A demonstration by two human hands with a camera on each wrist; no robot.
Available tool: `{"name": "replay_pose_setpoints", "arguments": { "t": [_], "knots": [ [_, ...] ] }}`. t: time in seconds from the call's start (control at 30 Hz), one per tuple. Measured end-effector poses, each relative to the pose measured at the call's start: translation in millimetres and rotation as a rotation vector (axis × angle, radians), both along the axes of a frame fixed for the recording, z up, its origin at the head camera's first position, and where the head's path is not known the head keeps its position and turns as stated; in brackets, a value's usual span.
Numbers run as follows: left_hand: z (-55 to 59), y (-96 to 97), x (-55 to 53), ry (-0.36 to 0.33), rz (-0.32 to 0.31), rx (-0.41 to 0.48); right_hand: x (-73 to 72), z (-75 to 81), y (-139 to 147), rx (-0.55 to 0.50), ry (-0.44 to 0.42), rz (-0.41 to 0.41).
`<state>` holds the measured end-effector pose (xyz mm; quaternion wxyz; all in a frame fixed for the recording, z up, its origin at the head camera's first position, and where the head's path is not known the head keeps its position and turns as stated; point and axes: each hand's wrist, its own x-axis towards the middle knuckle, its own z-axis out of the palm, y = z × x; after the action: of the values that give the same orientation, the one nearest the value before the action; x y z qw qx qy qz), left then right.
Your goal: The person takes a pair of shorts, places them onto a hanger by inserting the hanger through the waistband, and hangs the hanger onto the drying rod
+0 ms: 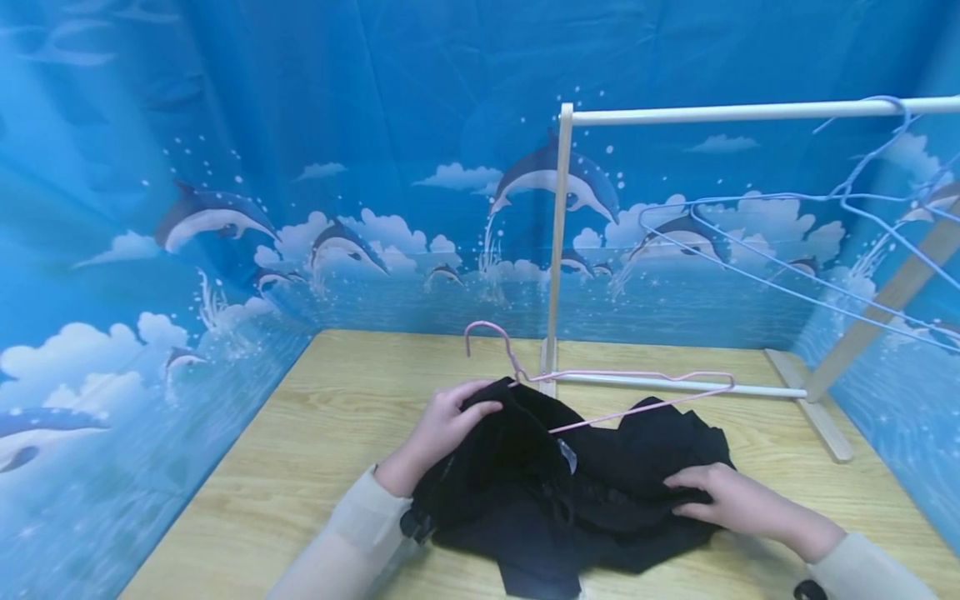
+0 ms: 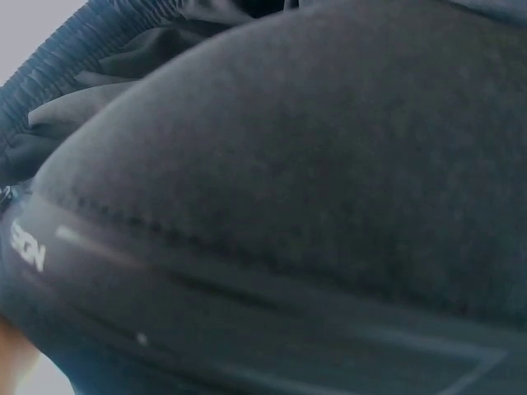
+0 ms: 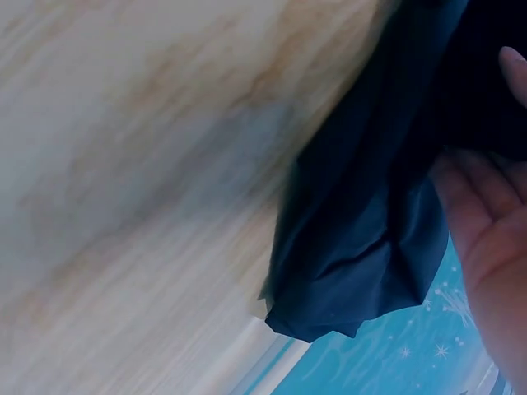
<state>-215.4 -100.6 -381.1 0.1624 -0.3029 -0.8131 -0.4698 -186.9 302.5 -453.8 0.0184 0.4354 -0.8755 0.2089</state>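
Note:
A crumpled black garment [image 1: 525,500] lies bunched on the table, with a small pale label [image 1: 567,456] inside it. My left hand [image 1: 450,423] grips its upper left edge between thumb and fingers, just below the hook of a pink clothes hanger [image 1: 645,374]. The hanger's left arm is hidden inside the cloth; its right arm sticks out above it. My right hand [image 1: 723,498] pinches the garment's right side, with a fold between thumb and fingers. In the left wrist view, dark cloth [image 2: 329,148] fills most of the picture, with a gathered elastic band [image 2: 49,74] at upper left.
A rack with a white top rail [image 1: 712,112] and wooden posts [image 1: 558,242] stands at the back right of the wooden table [image 1: 300,417]. Blue hangers [image 1: 840,197] hang from the rail. A blue dolphin-print curtain [image 1: 412,125] surrounds the table.

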Motion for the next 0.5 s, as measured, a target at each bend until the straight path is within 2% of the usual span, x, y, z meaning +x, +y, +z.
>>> {"name": "replay_pose_setpoints", "arguments": {
  "t": [0.17, 0.4, 0.5],
  "knots": [
    [0.8, -0.5, 0.1, -0.001, -0.004, 0.006, 0.8, 5.2, 0.1, -0.018, -0.01, -0.059],
    [2.4, -1.3, 0.4, -0.001, -0.007, 0.008, 1.3, 14.9, 4.0, -0.094, -0.078, -0.167],
    [2.7, -2.0, 0.7, -0.004, -0.006, 0.012, 0.4, 18.9, 5.7, -0.135, -0.055, -0.183]
  ]
}}
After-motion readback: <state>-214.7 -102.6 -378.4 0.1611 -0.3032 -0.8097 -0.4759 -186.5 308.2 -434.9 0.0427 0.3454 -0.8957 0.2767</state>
